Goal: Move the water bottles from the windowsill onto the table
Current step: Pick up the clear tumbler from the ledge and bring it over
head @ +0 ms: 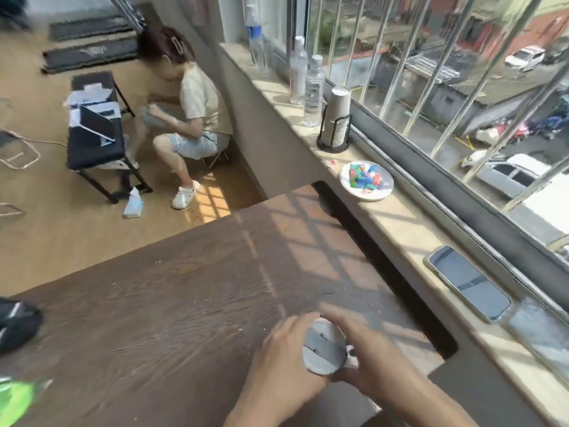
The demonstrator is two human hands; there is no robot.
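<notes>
Three clear water bottles stand on the stone windowsill (397, 223): one with a blue label (256, 41) at the far end, then a plain one (298, 72) and a ribbed one (314, 92) close together. Low over the brown wooden table (184, 288), my left hand (283, 365) and my right hand (378, 362) both wrap around a grey round-lidded container (324, 349), seen from above. The container's body is hidden by my fingers.
On the sill stand a paper-cup stack in a black holder (335, 118), a plate of coloured bits (366, 180) and a phone (468, 282). A person (191, 112) crouches by a small black table (95, 131) on the floor. A black object (15, 322) lies at the table's left edge.
</notes>
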